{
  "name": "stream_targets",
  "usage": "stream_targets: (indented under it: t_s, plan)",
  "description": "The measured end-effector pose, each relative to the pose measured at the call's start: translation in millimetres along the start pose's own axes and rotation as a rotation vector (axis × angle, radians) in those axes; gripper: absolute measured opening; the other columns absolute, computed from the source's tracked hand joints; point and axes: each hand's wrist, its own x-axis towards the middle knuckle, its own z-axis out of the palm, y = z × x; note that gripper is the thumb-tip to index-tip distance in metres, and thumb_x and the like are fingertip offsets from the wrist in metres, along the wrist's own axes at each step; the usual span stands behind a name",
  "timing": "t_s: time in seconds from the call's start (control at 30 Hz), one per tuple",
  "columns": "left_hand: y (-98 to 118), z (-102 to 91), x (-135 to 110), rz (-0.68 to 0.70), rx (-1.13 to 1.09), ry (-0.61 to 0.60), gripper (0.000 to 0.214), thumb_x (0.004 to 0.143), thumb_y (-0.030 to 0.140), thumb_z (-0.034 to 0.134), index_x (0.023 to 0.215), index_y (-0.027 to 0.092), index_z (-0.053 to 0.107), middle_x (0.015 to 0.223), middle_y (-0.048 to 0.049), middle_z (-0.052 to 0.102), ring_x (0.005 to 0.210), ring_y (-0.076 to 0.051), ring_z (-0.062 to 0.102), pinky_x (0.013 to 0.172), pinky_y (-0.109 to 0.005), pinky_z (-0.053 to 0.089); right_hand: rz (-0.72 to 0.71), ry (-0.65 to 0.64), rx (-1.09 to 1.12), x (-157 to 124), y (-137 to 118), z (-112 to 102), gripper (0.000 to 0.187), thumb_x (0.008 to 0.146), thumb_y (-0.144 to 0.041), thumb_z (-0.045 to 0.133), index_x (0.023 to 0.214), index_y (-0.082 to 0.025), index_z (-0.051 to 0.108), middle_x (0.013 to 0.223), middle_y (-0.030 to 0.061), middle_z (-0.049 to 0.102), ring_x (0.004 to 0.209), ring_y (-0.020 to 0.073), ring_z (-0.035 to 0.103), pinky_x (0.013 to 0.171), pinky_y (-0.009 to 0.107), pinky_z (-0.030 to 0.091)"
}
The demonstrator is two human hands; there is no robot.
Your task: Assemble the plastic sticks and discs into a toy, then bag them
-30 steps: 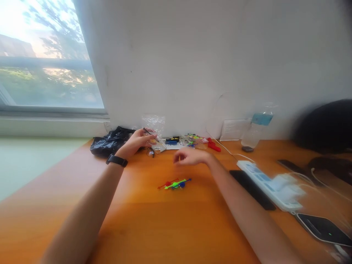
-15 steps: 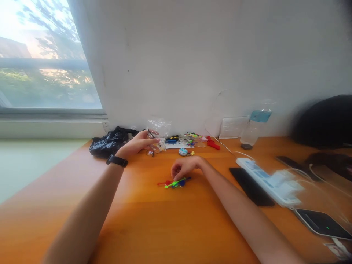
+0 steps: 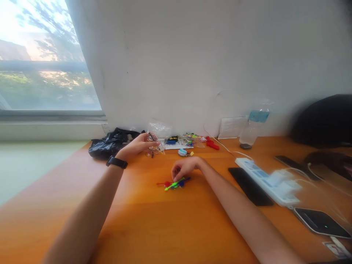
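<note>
At the back of the table, my left hand (image 3: 139, 143), with a black band on its wrist, has its fingers closed around a clear plastic bag (image 3: 160, 146). Small dark parts show at the bag. My right hand (image 3: 187, 168) bends down near the middle, thumb and fingertips pinched at a bright green arrow-shaped plastic piece (image 3: 173, 184). Under and beside it lie a red piece (image 3: 162, 183) and a blue piece (image 3: 182, 183), all on the wooden table (image 3: 154, 223). The curled fingers partly hide the contact.
A crumpled black plastic bag (image 3: 106, 146) lies back left. Behind my hands are a printed sheet (image 3: 181, 145), blue parts (image 3: 171, 141), a round tin-like item (image 3: 182, 152) and a red piece (image 3: 213, 143). To the right are a power strip (image 3: 258, 174), a black slab (image 3: 249, 185) and a bottle (image 3: 249, 134).
My left hand has shifted slightly with the clear bag, its fingers a little lower. The right hand stays at the coloured pieces, and the green one has turned slightly.
</note>
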Motion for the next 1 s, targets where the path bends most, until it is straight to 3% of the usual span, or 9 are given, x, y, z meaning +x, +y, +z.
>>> stream_targets:
  t_s: [0.3,0.73,1.0]
  plan:
    - [4,3.0,-1,-0.015,0.065,-0.006,0.051,0.077,0.048,0.09,0.106,0.018,0.061,0.1,-0.0106,0.076,0.082,-0.023,0.077,0.066,-0.031,0.062,0.015,0.087,-0.042,1,2,-3,0.047,0.077,-0.052,0.083,0.103,-0.014,0.077,0.099,0.0049,0.076,0.085,0.015,0.066,0.072,0.021,0.047]
    - [4,4.3,-4,-0.053,0.187,-0.111,0.047,0.078,0.049,0.088,0.102,0.018,0.063,0.099,-0.0096,0.076,0.088,-0.025,0.077,0.069,-0.031,0.062,0.075,-0.003,-0.077,-1,-9,0,0.055,0.068,-0.058,0.086,0.1,-0.013,0.08,0.096,0.006,0.078,0.086,0.0175,0.068,0.071,0.022,0.048]
    - [7,4.8,-5,-0.06,0.21,-0.156,0.044,0.077,0.048,0.088,0.101,0.018,0.065,0.097,-0.0087,0.076,0.088,-0.024,0.076,0.069,-0.031,0.062,0.072,0.02,-0.101,-2,-17,3,0.06,0.069,-0.066,0.084,0.099,-0.014,0.081,0.094,0.0054,0.079,0.084,0.0168,0.069,0.069,0.021,0.048]
